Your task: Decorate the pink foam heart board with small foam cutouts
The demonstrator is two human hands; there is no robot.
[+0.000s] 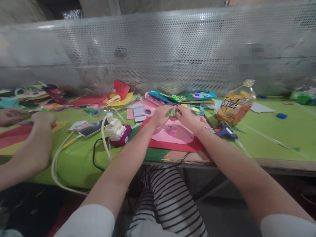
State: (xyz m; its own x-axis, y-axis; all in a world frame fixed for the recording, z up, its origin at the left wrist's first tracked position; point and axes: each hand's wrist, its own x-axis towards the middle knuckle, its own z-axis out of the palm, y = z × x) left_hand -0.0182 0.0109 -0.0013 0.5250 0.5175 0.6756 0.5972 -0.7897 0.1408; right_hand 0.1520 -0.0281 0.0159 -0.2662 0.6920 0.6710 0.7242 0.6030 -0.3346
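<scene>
At frame centre, a pink paper cutout [163, 136] lies on red paper [195, 145]; beyond, the left hand [161, 115] and right hand [185, 116] close around a small pale-green piece [171, 113], grip unclear.

The barrier [153, 49] behind the table looks like dull grey metal, punched all over with small holes. The green table covering [266, 135] looks smooth and mostly matt, with a faint sheen from clear plastic strips [274, 140]. The pink shape [184, 133] and the red sheet [158, 144] under it look like smooth, matt paper or felt; which of the two cannot be told. The bottle [237, 102] is clear, glossy plastic with a shiny printed label [230, 104]. The phone [93, 128] has a dark, smooth, glossy face. The power cable [53, 164] looks like smooth, pale plastic. The striped trousers [172, 197] are soft, matt cloth.
</scene>
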